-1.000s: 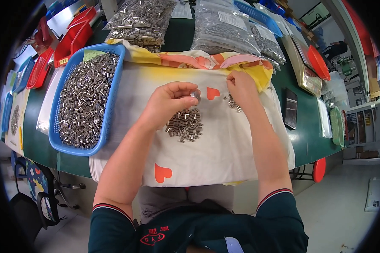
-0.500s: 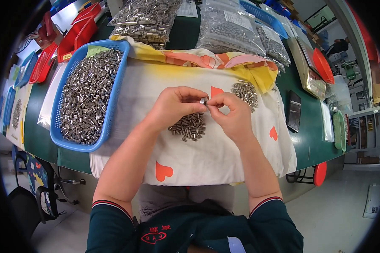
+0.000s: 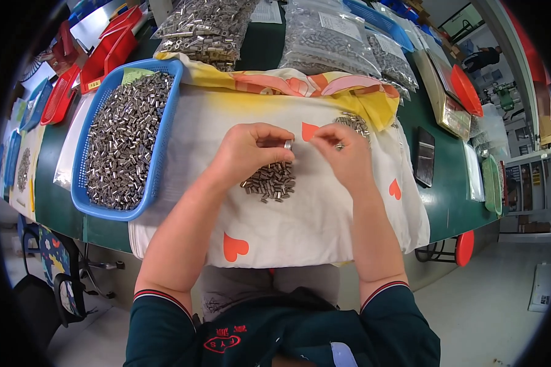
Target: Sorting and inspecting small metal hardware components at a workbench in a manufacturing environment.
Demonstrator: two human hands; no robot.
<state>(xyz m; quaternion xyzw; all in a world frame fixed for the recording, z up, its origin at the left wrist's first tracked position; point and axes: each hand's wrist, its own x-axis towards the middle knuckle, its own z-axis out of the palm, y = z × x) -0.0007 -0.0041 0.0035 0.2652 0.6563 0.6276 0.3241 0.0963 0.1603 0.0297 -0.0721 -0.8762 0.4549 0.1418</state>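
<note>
My left hand [image 3: 242,153] is closed, pinching a shiny metal ring [image 3: 288,145] between thumb and fingertips. It hovers over a pile of small metal sleeves [image 3: 272,183] on the white cloth [image 3: 300,229]. To the right, my right hand [image 3: 350,156] is closed too, with a small shiny metal piece [image 3: 339,147] at its fingertips; its exact shape is too small to tell. A gap separates the two hands. Just beyond the right hand lies a second pile of metal pieces [image 3: 355,122], partly hidden by that hand.
A blue basket [image 3: 119,215] full of metal sleeves stands at the left. Plastic bags of metal parts [image 3: 208,27] line the back, beyond a bunched yellow fold [image 3: 364,104]. A dark phone [image 3: 425,157] lies on the green table [image 3: 456,205] at the right.
Both hands met at the metal ring before; now they are apart. My right hand has drawn away to the right with a small metal piece, while the left keeps the ring.
</note>
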